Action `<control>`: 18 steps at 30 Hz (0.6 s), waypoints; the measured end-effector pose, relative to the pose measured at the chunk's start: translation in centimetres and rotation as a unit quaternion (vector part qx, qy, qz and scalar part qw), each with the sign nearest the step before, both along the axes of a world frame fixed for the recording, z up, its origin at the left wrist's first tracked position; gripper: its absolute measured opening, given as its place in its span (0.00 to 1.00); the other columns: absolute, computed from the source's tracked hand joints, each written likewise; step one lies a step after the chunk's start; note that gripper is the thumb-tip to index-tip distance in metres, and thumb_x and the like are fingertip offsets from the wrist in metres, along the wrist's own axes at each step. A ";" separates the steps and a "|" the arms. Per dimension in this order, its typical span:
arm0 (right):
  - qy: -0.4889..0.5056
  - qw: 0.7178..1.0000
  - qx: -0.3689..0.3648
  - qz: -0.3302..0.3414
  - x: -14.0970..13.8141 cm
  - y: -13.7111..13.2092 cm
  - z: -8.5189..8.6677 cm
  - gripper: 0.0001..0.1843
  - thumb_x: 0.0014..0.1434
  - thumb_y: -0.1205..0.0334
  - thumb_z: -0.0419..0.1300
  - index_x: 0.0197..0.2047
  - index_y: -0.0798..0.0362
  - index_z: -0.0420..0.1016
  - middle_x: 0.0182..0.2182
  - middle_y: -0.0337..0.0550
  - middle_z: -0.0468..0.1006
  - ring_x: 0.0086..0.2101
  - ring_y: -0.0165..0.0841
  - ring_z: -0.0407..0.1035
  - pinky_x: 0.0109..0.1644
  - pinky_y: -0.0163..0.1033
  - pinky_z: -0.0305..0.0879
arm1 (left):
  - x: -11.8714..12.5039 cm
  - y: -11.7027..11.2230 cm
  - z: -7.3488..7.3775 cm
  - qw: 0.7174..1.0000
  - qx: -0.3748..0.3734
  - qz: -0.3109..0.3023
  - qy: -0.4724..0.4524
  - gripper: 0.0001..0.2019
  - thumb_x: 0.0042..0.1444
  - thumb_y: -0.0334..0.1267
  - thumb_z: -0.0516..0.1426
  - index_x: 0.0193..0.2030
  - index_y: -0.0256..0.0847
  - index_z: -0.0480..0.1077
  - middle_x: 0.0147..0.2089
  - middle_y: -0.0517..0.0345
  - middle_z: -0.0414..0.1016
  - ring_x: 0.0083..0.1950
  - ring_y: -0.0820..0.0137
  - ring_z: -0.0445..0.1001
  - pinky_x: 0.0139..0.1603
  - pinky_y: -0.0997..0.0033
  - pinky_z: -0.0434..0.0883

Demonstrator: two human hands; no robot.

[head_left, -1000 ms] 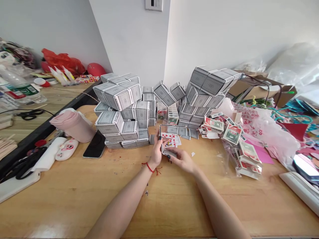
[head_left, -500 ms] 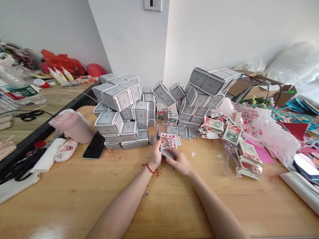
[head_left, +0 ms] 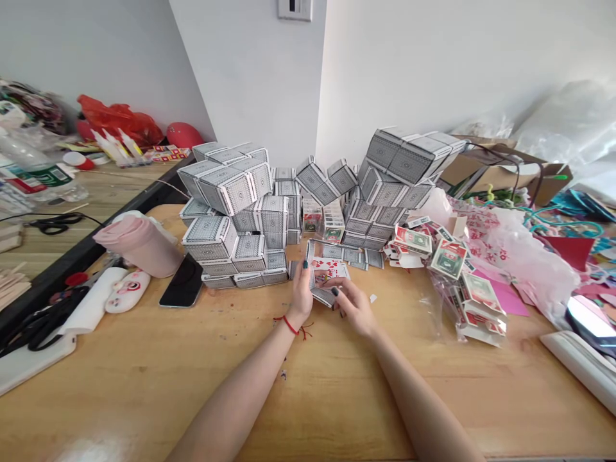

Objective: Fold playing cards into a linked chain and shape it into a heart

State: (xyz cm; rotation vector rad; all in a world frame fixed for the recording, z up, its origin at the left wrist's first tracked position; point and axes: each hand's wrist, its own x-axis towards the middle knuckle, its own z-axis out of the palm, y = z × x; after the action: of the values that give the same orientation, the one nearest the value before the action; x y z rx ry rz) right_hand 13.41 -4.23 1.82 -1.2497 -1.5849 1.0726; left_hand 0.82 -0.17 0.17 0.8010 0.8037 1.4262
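Observation:
My left hand (head_left: 301, 292), with a red string at the wrist, grips a partly folded shape of playing cards (head_left: 324, 296) by its left side. Grey patterned backs show on its upright edges. My right hand (head_left: 355, 307) pinches the near right edge of the same shape, thumb on top and fingers bent over it. Red-printed card faces (head_left: 331, 267) lie just beyond and inside the shape; which are joined to it I cannot tell. Behind lie several loose grey-backed cards (head_left: 356, 255). Boxes of folded cards are stacked at left (head_left: 212, 240) and right (head_left: 404, 160).
Torn card packets (head_left: 450, 256) and plastic bags (head_left: 510, 237) lie at right. A phone (head_left: 181, 282), a pink cup (head_left: 139, 244) and a white roll (head_left: 96, 298) stand or lie at left. Black scissors (head_left: 33, 324) rest near the left edge. A wall rises behind.
My right hand has moved slightly right, its thumb shifting to the near right edge of the cards. The folded shape has opened or tilted a little. My left hand has barely moved.

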 end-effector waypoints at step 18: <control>-0.235 0.950 0.173 -0.112 1.3 2.8 -3.2 0.24 0.49 0.55 0.59 0.50 0.49 0.67 0.43 0.48 0.70 0.44 0.44 0.58 0.47 0.49 0.57 | -0.5 0.3 0.3 0.999 -0.009 -0.019 -0.032 0.17 0.50 0.44 0.55 0.46 0.40 0.65 0.45 0.53 0.70 0.43 0.64 0.73 0.42 0.61 0.72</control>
State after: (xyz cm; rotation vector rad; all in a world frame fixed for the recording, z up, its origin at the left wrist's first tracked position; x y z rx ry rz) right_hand 14.70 -1.41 -1.43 -1.4599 -1.8257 0.3414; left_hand 0.36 0.16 0.47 0.7497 0.7481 1.4025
